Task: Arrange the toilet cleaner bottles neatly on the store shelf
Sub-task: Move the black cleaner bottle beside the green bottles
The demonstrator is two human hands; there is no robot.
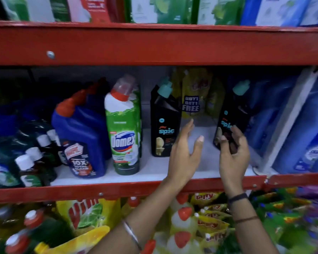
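hands apart — right hand (232, 153) clasps a tilted black bottle (228, 123), left hand (184, 149) spread, empty — hasty shove could topple it.

We see two bare forearms and hands, with no sleeves reaching into view. The left forearm carries a thin silver-coloured bangle (132, 233), a plain narrow ring around the arm. The right wrist carries a dark band (237, 197), flat and wider than the bangle, and further up the right forearm lies a thin brown thread (246, 219). The left hand (184, 154) and the right hand (232, 158) wear no gloves. The nails on the fingers (200, 139) are short and pale.
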